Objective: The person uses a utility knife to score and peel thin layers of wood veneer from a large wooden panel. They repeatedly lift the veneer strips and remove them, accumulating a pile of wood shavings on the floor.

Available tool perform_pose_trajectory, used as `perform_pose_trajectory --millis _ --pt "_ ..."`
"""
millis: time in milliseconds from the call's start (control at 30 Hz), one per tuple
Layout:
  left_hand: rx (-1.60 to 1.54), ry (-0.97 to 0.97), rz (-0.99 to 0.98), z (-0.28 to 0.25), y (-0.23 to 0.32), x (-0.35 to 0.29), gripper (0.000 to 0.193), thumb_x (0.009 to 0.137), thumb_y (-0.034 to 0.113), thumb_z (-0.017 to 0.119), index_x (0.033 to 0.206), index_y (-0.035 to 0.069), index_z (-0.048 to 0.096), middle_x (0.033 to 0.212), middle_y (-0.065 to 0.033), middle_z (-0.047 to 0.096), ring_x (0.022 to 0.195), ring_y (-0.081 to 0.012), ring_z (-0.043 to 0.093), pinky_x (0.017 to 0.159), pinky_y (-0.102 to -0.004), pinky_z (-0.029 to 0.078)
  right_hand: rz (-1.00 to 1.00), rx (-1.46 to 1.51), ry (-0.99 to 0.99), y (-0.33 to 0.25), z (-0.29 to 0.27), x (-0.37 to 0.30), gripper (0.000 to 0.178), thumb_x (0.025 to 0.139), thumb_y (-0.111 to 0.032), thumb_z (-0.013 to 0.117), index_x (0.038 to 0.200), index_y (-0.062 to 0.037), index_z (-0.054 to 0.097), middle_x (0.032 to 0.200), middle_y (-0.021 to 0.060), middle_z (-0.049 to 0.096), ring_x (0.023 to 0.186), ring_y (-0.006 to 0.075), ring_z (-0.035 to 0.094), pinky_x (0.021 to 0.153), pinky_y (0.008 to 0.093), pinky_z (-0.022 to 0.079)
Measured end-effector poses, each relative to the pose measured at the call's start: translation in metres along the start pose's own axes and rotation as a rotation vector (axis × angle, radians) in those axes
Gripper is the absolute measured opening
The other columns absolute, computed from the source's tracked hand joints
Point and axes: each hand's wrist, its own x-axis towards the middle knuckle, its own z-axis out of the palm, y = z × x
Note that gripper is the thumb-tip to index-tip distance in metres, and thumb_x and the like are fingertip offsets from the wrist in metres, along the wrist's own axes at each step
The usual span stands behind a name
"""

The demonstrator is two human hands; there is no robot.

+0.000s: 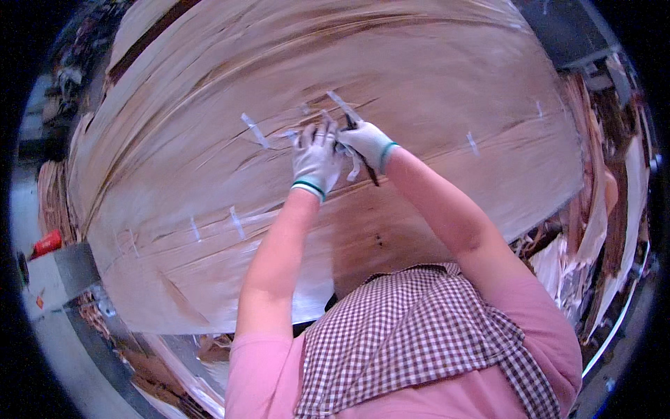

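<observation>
Checked apron (pixel 419 328) and pink sleeves fill the near edge. Farther off, the gloved left hand (pixel 315 159) presses flat, fingers together, on the wide veneer sheet (pixel 209 209). Just right, the right hand (pixel 368 143) is clamped on a dark-handled tool (pixel 368 171) beside pale tape strips (pixel 255 130).

view: head, single fisheye | position: above the person's chest, close | facing: steeply down and forward onto the veneer sheet (pixel 349 84) | edges: bent toward a dark rim | forearms: enter from the lower edge
</observation>
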Motion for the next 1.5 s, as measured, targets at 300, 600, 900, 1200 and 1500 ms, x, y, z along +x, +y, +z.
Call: perform_pose_trajectory --millis 300,600,900,1200,1500 --pt "-0.070 0.022 0.094 -0.009 0.020 0.022 0.056 0.084 0.038 0.054 0.132 0.010 0.049 0.135 -0.0116 0.049 0.123 -0.0329 0.045 0.107 -0.0453 0.029 -1.180 -1.378 0.361 0.010 -0.143 -0.093 0.029 0.090 -0.025 0.058 0.110 -0.0042 0.059 0.107 0.0109 0.065 0.091 0.0191 0.063 0.078 0.0355 0.051" --pt "-0.051 -0.045 -0.079 -0.031 0.047 0.026 0.036 0.088 0.017 0.053 0.120 0.001 0.058 0.125 -0.0182 0.057 0.113 -0.0352 0.053 0.099 -0.0442 0.040 0.197 -0.238 0.351 0.122 -0.200 -0.340 0.020 0.082 -0.022 0.057 0.090 -0.0046 0.064 0.068 0.0088 0.066 0.060 0.0206 0.062 0.058 0.0344 0.049" --pt "-1.142 -0.863 0.077 -0.001 0.389 -0.076 0.033 0.090 0.013 0.061 0.118 -0.005 0.058 0.110 -0.0102 0.064 0.101 -0.0181 0.060 0.091 -0.0292 0.046 0.194 0.333 0.621 0.175 -0.292 -0.472 0.021 0.089 -0.026 0.062 0.091 -0.0057 0.059 0.065 -0.0016 0.056 0.053 0.0076 0.051 0.048 0.0234 0.040" --pt "-1.655 -0.950 -0.306 0.000 0.638 -0.039 0.015 0.091 0.009 0.058 0.101 0.000 0.065 0.093 -0.0041 0.066 0.083 -0.0121 0.061 0.076 -0.0254 0.050 -0.118 0.151 0.441 0.149 -0.484 -0.507 0.024 0.089 -0.018 0.061 0.104 0.0007 0.061 0.078 0.0022 0.062 0.069 0.0091 0.052 0.065 0.0251 0.045" --pt "-1.129 -0.146 -0.178 0.055 0.650 0.172 0.015 0.086 0.009 0.062 0.098 0.002 0.069 0.084 0.0013 0.063 0.076 -0.0085 0.056 0.067 -0.0243 0.046 -0.092 0.075 0.441 0.146 -0.654 -0.485 0.030 0.086 -0.018 0.062 0.108 0.0014 0.060 0.083 0.0065 0.064 0.074 0.0114 0.058 0.069 0.0274 0.048"
